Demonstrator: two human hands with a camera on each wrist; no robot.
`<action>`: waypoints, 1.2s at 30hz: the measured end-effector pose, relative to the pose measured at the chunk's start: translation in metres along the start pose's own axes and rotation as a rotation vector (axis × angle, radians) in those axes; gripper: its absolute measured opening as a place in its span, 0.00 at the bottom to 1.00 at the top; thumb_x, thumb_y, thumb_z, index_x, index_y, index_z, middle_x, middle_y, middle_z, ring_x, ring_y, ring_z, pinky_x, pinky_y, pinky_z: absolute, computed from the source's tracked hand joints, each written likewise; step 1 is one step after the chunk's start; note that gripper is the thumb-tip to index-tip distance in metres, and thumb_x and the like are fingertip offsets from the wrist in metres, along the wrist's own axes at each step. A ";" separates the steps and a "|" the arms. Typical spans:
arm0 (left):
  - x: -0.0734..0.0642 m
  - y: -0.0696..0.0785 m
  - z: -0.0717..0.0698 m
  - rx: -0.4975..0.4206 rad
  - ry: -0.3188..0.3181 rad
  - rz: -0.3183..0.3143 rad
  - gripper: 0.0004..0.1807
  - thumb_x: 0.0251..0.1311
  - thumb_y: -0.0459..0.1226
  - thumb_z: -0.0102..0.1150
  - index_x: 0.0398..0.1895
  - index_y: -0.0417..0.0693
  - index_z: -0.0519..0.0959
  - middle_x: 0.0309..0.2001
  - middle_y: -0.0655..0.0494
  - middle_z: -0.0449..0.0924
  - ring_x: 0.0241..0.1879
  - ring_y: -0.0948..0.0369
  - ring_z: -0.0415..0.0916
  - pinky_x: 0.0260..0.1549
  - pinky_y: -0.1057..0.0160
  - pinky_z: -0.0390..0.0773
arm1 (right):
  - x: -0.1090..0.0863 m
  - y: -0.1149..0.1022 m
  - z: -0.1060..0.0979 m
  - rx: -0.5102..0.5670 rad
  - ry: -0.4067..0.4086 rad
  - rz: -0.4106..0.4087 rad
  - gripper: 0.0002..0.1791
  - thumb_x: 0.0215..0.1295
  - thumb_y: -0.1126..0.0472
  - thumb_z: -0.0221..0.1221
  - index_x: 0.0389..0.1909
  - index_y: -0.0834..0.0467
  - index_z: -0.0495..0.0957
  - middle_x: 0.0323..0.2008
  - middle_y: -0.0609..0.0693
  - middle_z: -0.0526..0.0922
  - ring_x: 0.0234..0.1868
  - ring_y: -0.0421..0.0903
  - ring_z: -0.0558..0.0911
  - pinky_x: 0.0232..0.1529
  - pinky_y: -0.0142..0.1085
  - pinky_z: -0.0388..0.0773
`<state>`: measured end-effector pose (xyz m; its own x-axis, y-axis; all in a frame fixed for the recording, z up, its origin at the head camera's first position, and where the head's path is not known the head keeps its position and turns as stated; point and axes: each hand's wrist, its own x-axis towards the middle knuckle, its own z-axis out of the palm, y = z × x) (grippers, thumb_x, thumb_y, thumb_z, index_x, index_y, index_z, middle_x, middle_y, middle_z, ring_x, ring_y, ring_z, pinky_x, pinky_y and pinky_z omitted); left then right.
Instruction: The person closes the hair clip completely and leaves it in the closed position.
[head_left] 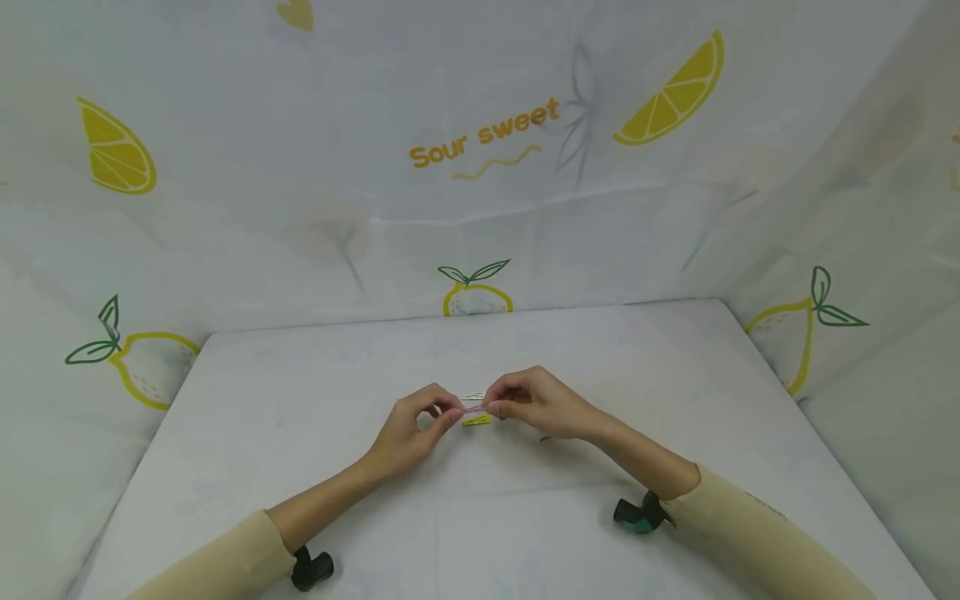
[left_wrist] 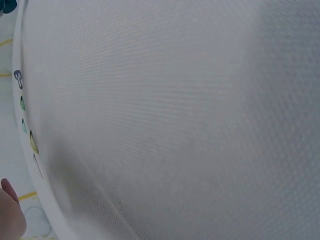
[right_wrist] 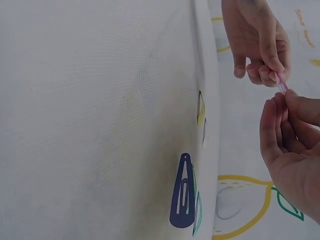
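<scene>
A pink snap hair clip (right_wrist: 281, 83) is held between both hands above the table, with one end pinched by each. My left hand (head_left: 411, 425) grips its left end between thumb and fingertips. The right hand (head_left: 542, 402) pinches the opposite end, its other fingers curled inward. Below the hands lie a yellow hair clip (head_left: 477, 421) and a pale one (head_left: 474, 396). A dark purple snap clip (right_wrist: 181, 221) is on the table under the right wrist, with a green clip (right_wrist: 198, 212) beyond it. Only part of a hand (left_wrist: 11, 217) shows in the left wrist view.
The white tabletop (head_left: 300, 492) meets a white cloth backdrop (head_left: 360, 133) printed with lemons. A black wrist device (head_left: 311, 568) sits under the left sleeve, and a black and green one (head_left: 641, 512) by the right sleeve.
</scene>
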<state>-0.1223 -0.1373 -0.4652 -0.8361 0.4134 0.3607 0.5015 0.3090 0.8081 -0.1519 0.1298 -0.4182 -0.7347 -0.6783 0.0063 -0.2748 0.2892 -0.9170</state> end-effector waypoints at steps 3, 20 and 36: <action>0.000 0.000 0.001 0.009 -0.002 0.008 0.02 0.75 0.34 0.66 0.45 0.49 0.86 0.41 0.56 0.88 0.42 0.69 0.79 0.46 0.66 0.83 | 0.000 0.000 0.000 0.004 -0.013 -0.005 0.09 0.78 0.66 0.64 0.48 0.68 0.86 0.42 0.65 0.88 0.42 0.58 0.84 0.45 0.32 0.83; -0.001 0.003 0.001 0.009 0.032 -0.023 0.02 0.73 0.38 0.70 0.44 0.55 0.89 0.42 0.60 0.91 0.41 0.68 0.83 0.48 0.64 0.84 | -0.001 0.003 0.000 0.035 0.005 0.007 0.09 0.77 0.65 0.64 0.47 0.68 0.86 0.38 0.58 0.87 0.41 0.64 0.83 0.45 0.30 0.81; -0.001 0.001 0.001 -0.002 0.043 -0.003 0.07 0.66 0.36 0.76 0.44 0.56 0.89 0.41 0.59 0.92 0.41 0.67 0.84 0.48 0.57 0.85 | -0.001 0.006 0.000 0.062 0.010 0.031 0.05 0.77 0.66 0.64 0.46 0.63 0.86 0.39 0.61 0.88 0.41 0.60 0.85 0.48 0.39 0.85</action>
<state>-0.1207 -0.1360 -0.4652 -0.8464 0.3750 0.3781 0.4985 0.3082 0.8102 -0.1527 0.1319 -0.4239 -0.7485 -0.6629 -0.0184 -0.2135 0.2672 -0.9397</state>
